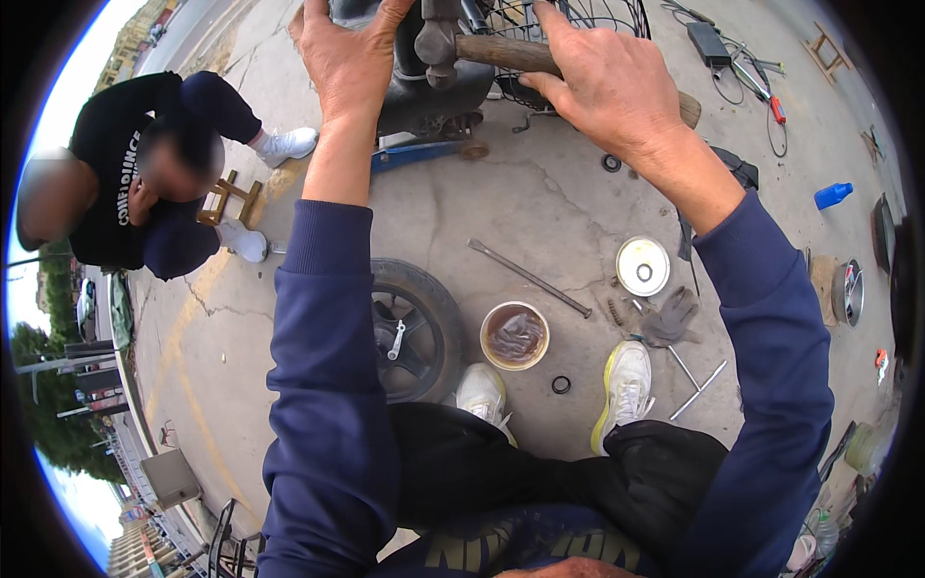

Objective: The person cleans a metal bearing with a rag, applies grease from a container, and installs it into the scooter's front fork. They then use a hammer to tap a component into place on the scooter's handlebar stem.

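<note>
At the top of the head view, my right hand (617,87) is closed around the wooden handle of a hammer (506,55). The hammer's worn metal head stands upright against the dark front of a two-wheeled vehicle (421,106). To its left, my left hand (345,60) reaches up to the vehicle, thumb and fingers around a dark part. The upper edge cuts off its fingertips, so what it grips is unclear. A wire basket (588,17) shows behind the hammer. Below the vehicle lies a blue jack-like tool (416,155).
A loose wheel (438,323) lies near my feet, beside a tub of brown grease (515,335). A metal bar (530,279), a round lid (642,267), a glove (673,318) and a cross-shaped wrench (698,388) are around it. A seated person (125,183) is at left.
</note>
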`<state>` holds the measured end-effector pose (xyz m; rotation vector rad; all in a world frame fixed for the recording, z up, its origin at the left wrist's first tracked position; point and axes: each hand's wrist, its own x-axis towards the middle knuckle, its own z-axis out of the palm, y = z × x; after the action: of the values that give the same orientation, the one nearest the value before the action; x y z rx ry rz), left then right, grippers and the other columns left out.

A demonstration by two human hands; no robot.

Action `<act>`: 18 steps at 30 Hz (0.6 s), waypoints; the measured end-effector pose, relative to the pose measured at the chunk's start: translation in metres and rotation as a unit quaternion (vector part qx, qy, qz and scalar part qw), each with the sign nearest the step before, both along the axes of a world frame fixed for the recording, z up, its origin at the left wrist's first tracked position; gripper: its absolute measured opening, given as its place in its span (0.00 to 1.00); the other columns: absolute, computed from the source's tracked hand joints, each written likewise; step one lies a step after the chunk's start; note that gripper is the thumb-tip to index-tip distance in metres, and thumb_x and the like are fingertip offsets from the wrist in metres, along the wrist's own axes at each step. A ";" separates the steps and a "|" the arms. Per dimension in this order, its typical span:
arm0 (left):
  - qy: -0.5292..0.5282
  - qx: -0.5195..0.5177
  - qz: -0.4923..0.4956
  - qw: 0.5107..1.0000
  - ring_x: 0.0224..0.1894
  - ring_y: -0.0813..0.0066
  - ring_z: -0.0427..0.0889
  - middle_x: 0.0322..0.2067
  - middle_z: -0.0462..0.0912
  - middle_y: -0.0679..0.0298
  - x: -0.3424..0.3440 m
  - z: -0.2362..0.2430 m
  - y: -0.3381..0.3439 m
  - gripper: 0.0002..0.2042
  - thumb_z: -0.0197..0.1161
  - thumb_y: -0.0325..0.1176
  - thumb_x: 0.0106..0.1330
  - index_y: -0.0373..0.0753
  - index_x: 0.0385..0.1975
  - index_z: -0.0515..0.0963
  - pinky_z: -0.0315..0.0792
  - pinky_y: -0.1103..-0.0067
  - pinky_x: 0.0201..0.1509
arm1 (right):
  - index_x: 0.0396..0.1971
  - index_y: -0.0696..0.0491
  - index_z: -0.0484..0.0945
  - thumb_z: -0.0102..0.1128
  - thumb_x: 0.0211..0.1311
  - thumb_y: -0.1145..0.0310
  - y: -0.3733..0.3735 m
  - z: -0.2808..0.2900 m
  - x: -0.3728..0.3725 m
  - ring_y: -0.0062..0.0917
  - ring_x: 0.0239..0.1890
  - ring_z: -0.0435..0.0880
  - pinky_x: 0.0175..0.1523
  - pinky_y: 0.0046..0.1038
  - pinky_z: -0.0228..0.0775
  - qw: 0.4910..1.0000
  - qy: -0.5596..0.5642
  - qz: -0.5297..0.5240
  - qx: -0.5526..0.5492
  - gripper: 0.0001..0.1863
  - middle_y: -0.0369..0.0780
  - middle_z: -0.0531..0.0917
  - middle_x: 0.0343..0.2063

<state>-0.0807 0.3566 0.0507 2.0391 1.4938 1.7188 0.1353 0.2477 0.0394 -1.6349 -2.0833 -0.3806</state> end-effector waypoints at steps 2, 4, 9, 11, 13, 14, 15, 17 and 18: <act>0.001 -0.005 0.006 1.000 0.59 0.55 0.74 0.55 0.75 0.49 -0.004 0.000 -0.002 0.33 0.79 0.44 0.57 0.34 0.59 0.76 0.68 0.65 0.64 | 0.61 0.64 0.70 0.69 0.59 0.61 0.000 0.012 0.000 0.40 0.28 0.86 0.33 0.39 0.77 0.999 -0.028 0.002 -0.036 0.34 0.46 0.85 0.24; 0.003 -0.012 0.010 1.000 0.59 0.56 0.74 0.56 0.75 0.50 -0.007 0.000 -0.001 0.33 0.79 0.44 0.57 0.35 0.60 0.75 0.68 0.65 0.64 | 0.62 0.64 0.69 0.69 0.60 0.61 -0.003 0.012 0.002 0.40 0.28 0.86 0.33 0.39 0.77 0.998 -0.037 0.007 -0.051 0.34 0.46 0.85 0.24; 0.014 -0.012 0.003 1.000 0.60 0.57 0.74 0.57 0.75 0.51 -0.006 0.001 0.005 0.33 0.79 0.44 0.58 0.35 0.60 0.75 0.68 0.65 0.65 | 0.65 0.55 0.69 0.74 0.57 0.60 -0.021 0.003 0.013 0.42 0.29 0.85 0.33 0.39 0.77 0.997 -0.044 0.036 -0.048 0.37 0.44 0.84 0.23; 0.012 -0.030 0.005 0.999 0.60 0.57 0.73 0.57 0.75 0.51 -0.005 -0.001 0.000 0.33 0.78 0.44 0.59 0.35 0.61 0.75 0.69 0.65 0.65 | 0.67 0.55 0.67 0.74 0.56 0.61 -0.015 0.006 0.019 0.41 0.28 0.85 0.32 0.38 0.77 0.997 -0.034 0.059 0.038 0.40 0.44 0.84 0.23; 0.009 -0.042 0.006 0.999 0.61 0.57 0.73 0.58 0.76 0.51 -0.005 0.004 -0.001 0.33 0.78 0.44 0.59 0.36 0.61 0.75 0.69 0.65 0.65 | 0.65 0.60 0.67 0.72 0.56 0.61 -0.017 0.021 0.020 0.41 0.26 0.85 0.32 0.39 0.77 0.996 -0.039 0.062 0.050 0.39 0.44 0.83 0.21; -0.002 -0.043 -0.005 0.999 0.62 0.57 0.73 0.58 0.76 0.51 -0.006 0.003 -0.001 0.33 0.78 0.45 0.59 0.37 0.62 0.75 0.68 0.65 0.66 | 0.63 0.64 0.68 0.69 0.57 0.61 -0.024 0.033 0.017 0.42 0.26 0.85 0.32 0.39 0.77 0.997 -0.049 0.053 0.018 0.37 0.44 0.83 0.20; -0.005 -0.043 -0.018 0.999 0.62 0.55 0.73 0.58 0.75 0.50 -0.010 0.002 0.001 0.36 0.78 0.50 0.57 0.37 0.61 0.75 0.68 0.64 0.66 | 0.61 0.68 0.69 0.66 0.58 0.61 -0.028 0.039 0.017 0.42 0.25 0.85 0.31 0.40 0.76 0.997 -0.059 0.045 -0.013 0.36 0.44 0.82 0.18; -0.013 -0.042 -0.047 0.998 0.63 0.51 0.73 0.56 0.74 0.48 -0.018 -0.001 0.004 0.41 0.78 0.61 0.53 0.39 0.60 0.76 0.68 0.61 0.66 | 0.62 0.68 0.67 0.66 0.60 0.59 -0.028 0.040 0.018 0.41 0.24 0.85 0.30 0.40 0.76 0.992 -0.073 0.039 -0.094 0.37 0.44 0.82 0.18; -0.015 -0.041 -0.055 0.998 0.63 0.51 0.72 0.57 0.73 0.47 -0.020 -0.003 0.008 0.41 0.78 0.61 0.53 0.38 0.61 0.75 0.68 0.61 0.67 | 0.63 0.68 0.67 0.66 0.59 0.59 -0.032 0.043 0.017 0.41 0.24 0.85 0.30 0.40 0.76 0.988 -0.089 0.036 -0.123 0.37 0.44 0.82 0.18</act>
<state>-0.1008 0.3646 0.0481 2.0046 1.3906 1.6135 0.1520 0.2155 0.0825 -1.7100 -2.3977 -0.2601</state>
